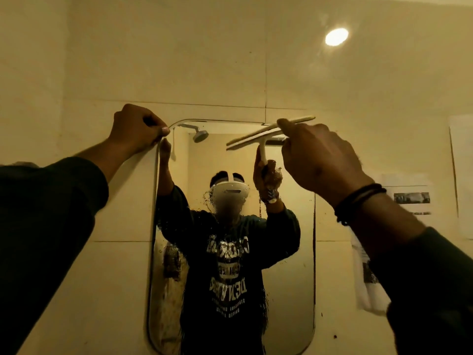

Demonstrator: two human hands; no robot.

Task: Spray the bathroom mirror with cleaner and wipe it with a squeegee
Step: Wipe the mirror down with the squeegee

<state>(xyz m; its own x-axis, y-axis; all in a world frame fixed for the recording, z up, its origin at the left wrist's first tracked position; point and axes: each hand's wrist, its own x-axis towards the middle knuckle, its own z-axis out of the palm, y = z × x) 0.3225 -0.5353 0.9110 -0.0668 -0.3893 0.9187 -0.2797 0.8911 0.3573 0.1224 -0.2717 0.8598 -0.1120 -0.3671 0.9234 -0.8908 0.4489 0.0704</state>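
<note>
The right hand [322,160], right of centre in the frame, is curled around the handle of the squeegee [271,133], whose pale blade lies tilted across the top right of the mirror [289,278], its right end rising past the mirror's upper edge onto the tiled wall [204,60]. The left hand [138,129], at upper left, is closed with its fingertips pinching or bracing the mirror's top left corner; whether it holds anything else cannot be told. The glass lower down looks speckled with droplets, so the wiping seems barely begun. To do the stroke well, the person would likely level the blade, seat its full edge flat on the glass just under the top rim, and draw straight down with even pressure while the left hand steadies the mirror.
</note>
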